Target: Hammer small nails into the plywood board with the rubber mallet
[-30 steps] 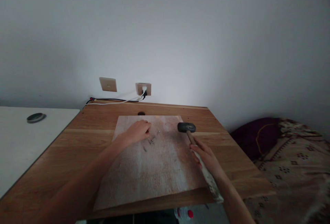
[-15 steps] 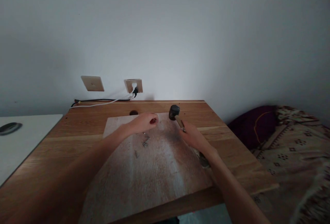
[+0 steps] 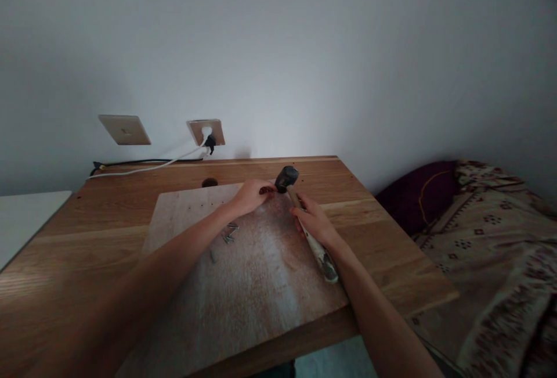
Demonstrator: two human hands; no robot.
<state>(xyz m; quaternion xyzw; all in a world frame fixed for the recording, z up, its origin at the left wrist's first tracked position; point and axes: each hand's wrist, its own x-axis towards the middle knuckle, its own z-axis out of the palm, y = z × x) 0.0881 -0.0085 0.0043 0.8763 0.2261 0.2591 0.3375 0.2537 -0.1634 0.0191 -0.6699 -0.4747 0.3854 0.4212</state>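
My right hand point(image 3: 314, 219) is wrapped around the wooden handle of a hammer point(image 3: 324, 265), whose dark head point(image 3: 286, 178) is over the far edge of a flat board point(image 3: 261, 291). Just left of that head, my left hand point(image 3: 252, 197) is closed with its fingers pinched low at the board's far edge. Whatever those fingers hold is too small to make out. Several loose nails point(image 3: 228, 234) lie on the board below my left wrist.
The board rests on a wooden table point(image 3: 387, 250). Behind it, a wall socket point(image 3: 206, 133) has plugs in it, with a white cable point(image 3: 143, 171) along the table's back. A round hole point(image 3: 209, 182) is in the tabletop. Patterned fabric point(image 3: 461, 244) lies at the right.
The hammer head has come close to my left fingers, and its handle now shows more fully below my right hand. The whole view has shifted slightly to the right.
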